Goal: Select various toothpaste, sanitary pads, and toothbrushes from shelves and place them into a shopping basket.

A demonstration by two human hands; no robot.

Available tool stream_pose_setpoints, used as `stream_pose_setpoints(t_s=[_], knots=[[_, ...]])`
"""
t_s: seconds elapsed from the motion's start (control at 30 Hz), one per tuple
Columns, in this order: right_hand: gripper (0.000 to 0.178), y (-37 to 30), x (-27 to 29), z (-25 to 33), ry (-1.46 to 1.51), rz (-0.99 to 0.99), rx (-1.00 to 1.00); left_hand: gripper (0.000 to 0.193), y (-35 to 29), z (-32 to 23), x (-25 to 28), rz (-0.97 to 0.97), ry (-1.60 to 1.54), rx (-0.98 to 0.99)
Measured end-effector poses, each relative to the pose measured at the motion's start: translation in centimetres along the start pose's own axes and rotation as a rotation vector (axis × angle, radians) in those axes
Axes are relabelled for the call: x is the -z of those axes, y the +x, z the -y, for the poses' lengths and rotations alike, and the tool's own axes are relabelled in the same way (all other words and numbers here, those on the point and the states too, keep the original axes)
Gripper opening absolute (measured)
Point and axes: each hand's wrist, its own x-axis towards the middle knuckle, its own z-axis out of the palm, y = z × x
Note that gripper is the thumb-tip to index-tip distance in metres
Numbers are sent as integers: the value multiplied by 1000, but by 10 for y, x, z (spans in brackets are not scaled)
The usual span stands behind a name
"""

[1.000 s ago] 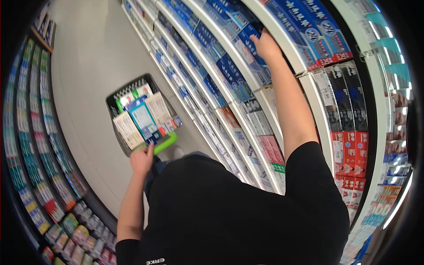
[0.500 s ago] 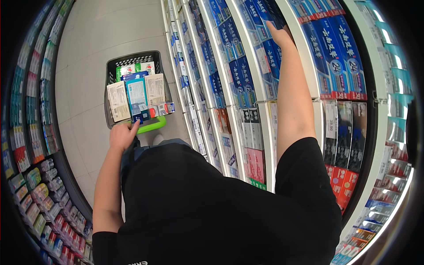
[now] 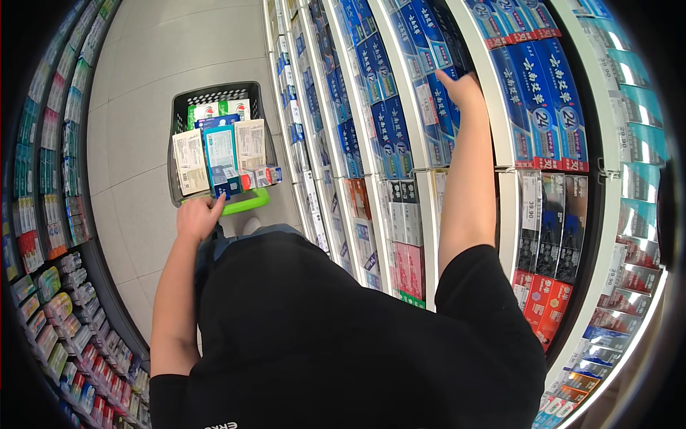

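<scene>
My left hand (image 3: 198, 218) is closed at the near end of a dark shopping basket (image 3: 174, 150), around the left end of its green handle (image 3: 246, 204). Its thumb lies against a dark blue box (image 3: 223, 187). In the basket are cream boxes (image 3: 189, 161), a teal box (image 3: 221, 146) and a small red and white box (image 3: 259, 177). On the right, my right hand (image 3: 461, 91) reaches into a shelf of blue toothpaste boxes (image 3: 444, 132). Its thumb is stretched out and apart; the other fingers are partly hidden, and no box shows lifted in it.
Tiered shelves with white edges (image 3: 504, 143) run along my right, stocked with blue, black and red boxes (image 3: 543, 304). Another shelf with small colourful packs (image 3: 71, 314) stands on the left. Pale floor tiles (image 3: 136, 143) lie between them.
My right hand has come back toward me and lower along the blue toothpaste boxes, and more of it shows. My left hand stays at the basket.
</scene>
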Motion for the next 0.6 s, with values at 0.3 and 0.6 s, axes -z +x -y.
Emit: stream_pose_setpoints(t_s=[0.3,0.6], knots=[[95,-36,8,8,-79,110,-142,65,0,0,1,23,10,3],[118,-12,13,31,113,-149,-6,64,-1,-4,10,65,14,37]])
